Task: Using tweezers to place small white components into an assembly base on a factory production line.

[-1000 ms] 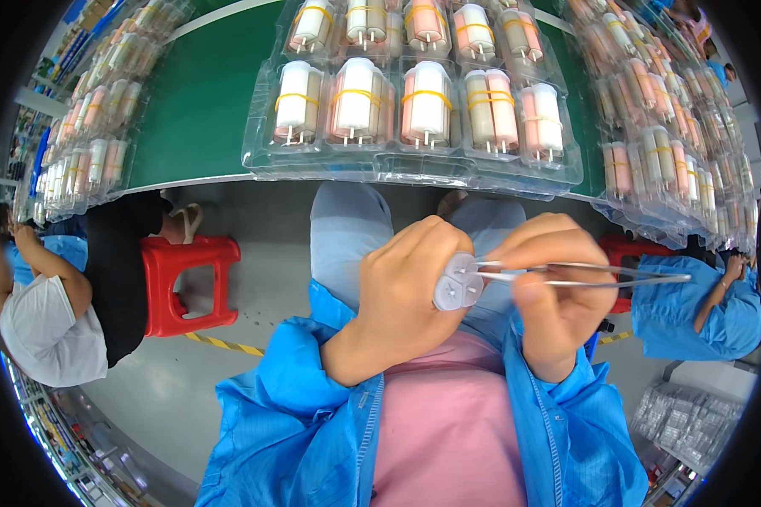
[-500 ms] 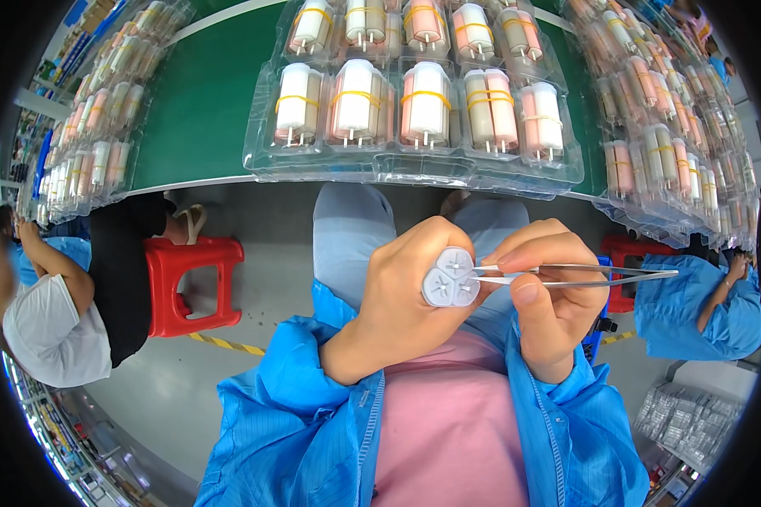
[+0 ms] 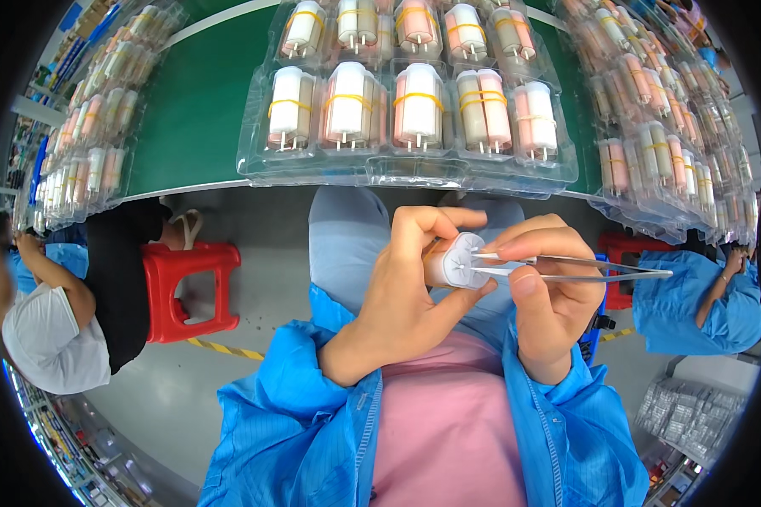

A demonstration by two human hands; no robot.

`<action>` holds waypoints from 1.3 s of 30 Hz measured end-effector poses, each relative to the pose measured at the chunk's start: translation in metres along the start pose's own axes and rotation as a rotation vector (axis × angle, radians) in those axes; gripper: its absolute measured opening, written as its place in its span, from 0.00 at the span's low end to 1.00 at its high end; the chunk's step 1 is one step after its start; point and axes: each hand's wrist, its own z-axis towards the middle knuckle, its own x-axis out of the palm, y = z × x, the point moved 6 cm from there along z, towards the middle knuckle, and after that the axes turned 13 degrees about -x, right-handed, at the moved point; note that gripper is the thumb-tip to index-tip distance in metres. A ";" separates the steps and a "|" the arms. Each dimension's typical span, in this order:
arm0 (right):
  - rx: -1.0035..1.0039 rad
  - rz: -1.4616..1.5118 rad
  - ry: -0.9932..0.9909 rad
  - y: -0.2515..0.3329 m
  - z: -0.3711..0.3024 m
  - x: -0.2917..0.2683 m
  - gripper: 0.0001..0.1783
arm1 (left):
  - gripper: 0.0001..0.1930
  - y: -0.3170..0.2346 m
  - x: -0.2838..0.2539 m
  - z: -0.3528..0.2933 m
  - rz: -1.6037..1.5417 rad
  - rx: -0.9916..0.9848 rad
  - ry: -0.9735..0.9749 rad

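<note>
Loosening since a moment ago, the left hand [image 3: 402, 279], fingers part spread, holds the cylinder bundle [image 3: 454, 264] above the lap [image 3: 349, 232], near the worktop [image 3: 190, 110]; the bundle's end has turned rightward; the right hand [image 3: 558, 283] pinches tweezers [image 3: 630, 275], tips slightly apart at that end; likely re-angling it for their work.

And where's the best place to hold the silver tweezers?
Probably the middle of the tweezers, across both long arms, coming from the right, as the right hand does. The thin tips point left at the held piece, and the joined end sticks out right, so thumb and finger could squeeze without blocking the tips.
</note>
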 end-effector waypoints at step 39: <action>-0.077 -0.089 0.138 0.003 0.006 0.009 0.07 | 0.20 -0.010 -0.001 0.000 0.177 0.065 -0.021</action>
